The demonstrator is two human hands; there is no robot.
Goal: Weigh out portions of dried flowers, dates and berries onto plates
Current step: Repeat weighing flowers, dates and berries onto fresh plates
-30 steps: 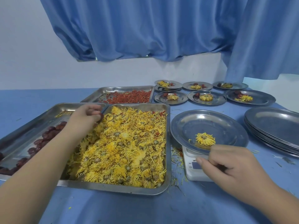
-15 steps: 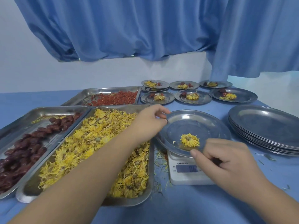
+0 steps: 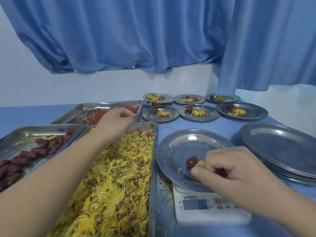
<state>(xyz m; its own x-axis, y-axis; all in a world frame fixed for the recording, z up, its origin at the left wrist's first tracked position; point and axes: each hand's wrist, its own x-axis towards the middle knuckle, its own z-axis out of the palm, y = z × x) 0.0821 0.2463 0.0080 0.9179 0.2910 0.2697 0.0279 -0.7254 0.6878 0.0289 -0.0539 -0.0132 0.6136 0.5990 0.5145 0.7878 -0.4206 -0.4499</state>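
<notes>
A steel plate (image 3: 171, 146) sits on a white digital scale (image 3: 205, 209). On it lie one dark red date (image 3: 191, 161) and a small yellow dried flower (image 3: 200, 163). My right hand (image 3: 229, 168) hovers over the plate's near side, thumb and forefinger pinching at the flower. A dark reddish patch shows inside its curled fingers; I cannot tell what it is. My left hand (image 3: 118, 121) reaches across to the tray of red berries (image 3: 93, 116), fingertips bunched down among them. The big tray of yellow flowers (image 3: 119, 177) lies under that forearm, with the date tray (image 3: 25, 158) on the left.
A stack of bare steel plates (image 3: 277, 147) stands at the right. Several filled plates (image 3: 199, 112) with flower, date and berries sit at the back right. Loose petals litter the blue table (image 3: 196, 124) beside the scale. Blue curtains hang behind.
My left hand went from the date tray to the plate, then back to the berry tray. A date now lies on the plate. My right hand stayed at the plate.
</notes>
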